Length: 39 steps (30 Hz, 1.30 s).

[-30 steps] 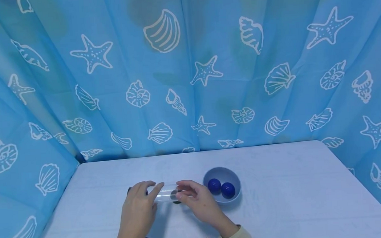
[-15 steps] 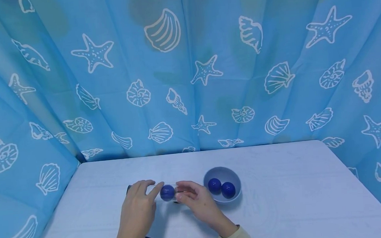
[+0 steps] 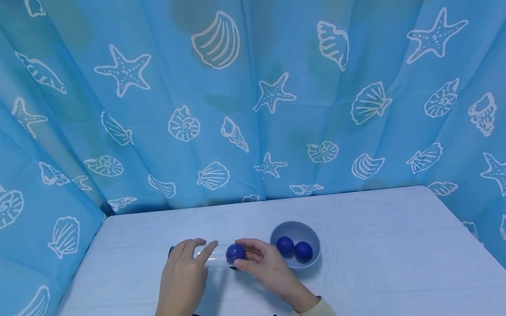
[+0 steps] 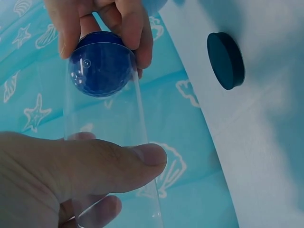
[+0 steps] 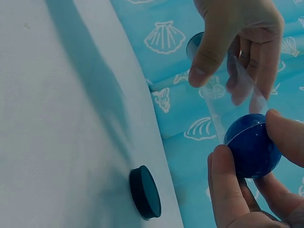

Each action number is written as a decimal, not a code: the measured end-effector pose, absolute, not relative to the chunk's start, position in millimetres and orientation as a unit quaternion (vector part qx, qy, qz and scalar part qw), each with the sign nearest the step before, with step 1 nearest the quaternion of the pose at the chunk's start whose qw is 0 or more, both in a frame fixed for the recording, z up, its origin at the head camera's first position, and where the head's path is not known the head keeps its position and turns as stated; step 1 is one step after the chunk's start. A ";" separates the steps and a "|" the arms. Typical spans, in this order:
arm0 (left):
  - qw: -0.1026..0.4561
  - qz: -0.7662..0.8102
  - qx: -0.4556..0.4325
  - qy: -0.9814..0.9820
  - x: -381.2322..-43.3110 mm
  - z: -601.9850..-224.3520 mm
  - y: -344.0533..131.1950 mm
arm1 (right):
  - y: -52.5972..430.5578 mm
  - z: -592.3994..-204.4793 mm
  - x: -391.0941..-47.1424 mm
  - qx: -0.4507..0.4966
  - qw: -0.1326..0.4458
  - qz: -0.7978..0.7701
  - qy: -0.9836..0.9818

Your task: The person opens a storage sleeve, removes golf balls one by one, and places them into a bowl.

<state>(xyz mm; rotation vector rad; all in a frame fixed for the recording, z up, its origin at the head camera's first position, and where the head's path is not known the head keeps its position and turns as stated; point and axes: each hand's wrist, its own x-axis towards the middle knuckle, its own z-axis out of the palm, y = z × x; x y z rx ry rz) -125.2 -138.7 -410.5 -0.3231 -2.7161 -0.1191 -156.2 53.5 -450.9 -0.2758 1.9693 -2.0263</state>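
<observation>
A clear plastic tube (image 3: 217,258) lies nearly level above the table, gripped by my left hand (image 3: 183,276) with the thumb across its side. At its right-hand mouth sits a shiny blue ball (image 3: 235,253), partly inside the tube and partly sticking out, as the right wrist view shows. Thumb and fingers of my right hand (image 3: 268,268) pinch the ball right at the tube's rim. The tube's other end, behind the left hand, carries a dark cap (image 5: 194,45). A loose dark round cap (image 4: 227,61) stands on its edge on the table below.
A grey-blue bowl (image 3: 298,231) with two blue balls (image 3: 303,252) stands just right of my right hand. White cloth covers the table (image 3: 393,246). A blue curtain (image 3: 252,138) with white shell prints hangs behind its far edge.
The blue ball, not visible in the first frame, appears mid-tube half a second ago and is now at the right mouth between my right fingers. Both hands have hardly moved.
</observation>
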 end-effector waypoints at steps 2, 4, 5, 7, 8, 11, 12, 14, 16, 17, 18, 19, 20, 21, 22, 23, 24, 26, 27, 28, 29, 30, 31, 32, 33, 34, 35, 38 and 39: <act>0.200 -0.044 -0.113 -0.972 -125.0 -410.2 -138.5 | 54.3 -449.4 -156.1 -0.100 0.151 -0.705 0.685; 0.200 -0.048 -0.110 -0.972 -124.9 -409.9 -138.2 | 55.1 -447.7 -155.8 -0.100 0.152 -0.706 0.685; 0.200 -0.050 -0.109 -0.972 -124.9 -409.8 -138.0 | 55.3 -447.1 -156.1 -0.098 0.153 -0.705 0.686; 0.200 -0.054 -0.106 -0.972 -125.1 -409.5 -137.5 | 55.7 -445.6 -156.1 -0.096 0.153 -0.701 0.689; 0.200 -0.056 -0.105 -0.973 -125.2 -409.3 -137.3 | 56.0 -444.8 -155.9 -0.094 0.152 -0.700 0.692; 0.195 -0.058 -0.103 -0.974 -125.3 -409.2 -137.0 | 56.5 -443.4 -155.8 -0.091 0.149 -0.692 0.700; 0.194 -0.059 -0.103 -0.974 -125.4 -409.1 -136.9 | 56.7 -443.0 -155.8 -0.091 0.147 -0.691 0.702; 0.189 -0.060 -0.102 -0.975 -125.4 -409.0 -137.0 | 57.2 -442.1 -155.9 -0.091 0.141 -0.687 0.707; 0.184 -0.061 -0.100 -0.976 -125.4 -408.8 -136.9 | 57.8 -441.4 -156.3 -0.091 0.135 -0.683 0.712; 0.182 -0.061 -0.098 -0.976 -125.4 -408.6 -136.8 | 58.2 -441.1 -156.7 -0.091 0.132 -0.682 0.714; 0.180 -0.062 -0.097 -0.977 -125.4 -408.4 -136.6 | 58.5 -440.5 -156.7 -0.091 0.130 -0.681 0.715; 0.178 -0.062 -0.095 -0.978 -125.2 -408.3 -136.4 | 58.9 -440.2 -156.8 -0.090 0.128 -0.680 0.716; 0.176 -0.063 -0.093 -0.978 -125.2 -408.0 -136.1 | 59.3 -440.2 -156.8 -0.093 0.125 -0.680 0.717; 0.174 -0.063 -0.091 -0.978 -125.1 -407.8 -135.8 | 59.6 -440.0 -156.9 -0.093 0.123 -0.680 0.717; 0.173 -0.065 -0.089 -0.979 -125.1 -407.6 -135.4 | 60.0 -439.7 -157.0 -0.094 0.121 -0.679 0.718; 0.172 -0.066 -0.087 -0.979 -125.1 -407.5 -135.1 | 60.3 -439.5 -157.0 -0.095 0.119 -0.679 0.719; 0.171 -0.068 -0.085 -0.979 -125.1 -407.4 -134.8 | 60.6 -439.5 -157.1 -0.095 0.117 -0.678 0.720; 0.171 -0.071 -0.082 -0.979 -125.1 -407.3 -134.3 | 61.0 -439.4 -157.3 -0.095 0.114 -0.677 0.721; 0.172 -0.073 -0.081 -0.979 -125.1 -407.4 -134.1 | 61.1 -439.1 -157.5 -0.091 0.113 -0.675 0.723; 0.172 -0.074 -0.080 -0.979 -125.1 -407.5 -134.0 | 61.2 -439.0 -157.6 -0.090 0.112 -0.674 0.725; 0.173 -0.075 -0.080 -0.979 -125.2 -407.7 -134.0 | 61.3 -438.7 -157.5 -0.089 0.110 -0.673 0.726; 0.175 -0.076 -0.080 -0.978 -125.3 -407.9 -134.1 | 61.4 -438.5 -157.5 -0.089 0.110 -0.673 0.726; 0.177 -0.076 -0.080 -0.978 -125.5 -408.1 -134.2 | 61.6 -438.2 -157.4 -0.088 0.108 -0.671 0.728; 0.178 -0.077 -0.080 -0.978 -125.6 -408.4 -134.4 | 62.0 -437.9 -157.6 -0.088 0.107 -0.672 0.728; 0.179 -0.077 -0.081 -0.977 -125.7 -408.6 -134.5 | 62.4 -437.8 -157.8 -0.087 0.106 -0.670 0.730; 0.181 -0.077 -0.082 -0.977 -125.8 -408.9 -134.7 | 63.0 -437.6 -158.0 -0.087 0.105 -0.669 0.731; 0.182 -0.078 -0.082 -0.977 -125.8 -409.0 -134.8 | 63.8 -437.5 -158.2 -0.088 0.104 -0.668 0.732; 0.184 -0.078 -0.084 -0.976 -125.8 -409.1 -135.0 | 66.6 -437.2 -159.8 -0.089 0.099 -0.661 0.739; 0.183 -0.078 -0.083 -0.976 -125.7 -408.9 -134.9 | 67.6 -436.5 -160.1 -0.089 0.096 -0.656 0.744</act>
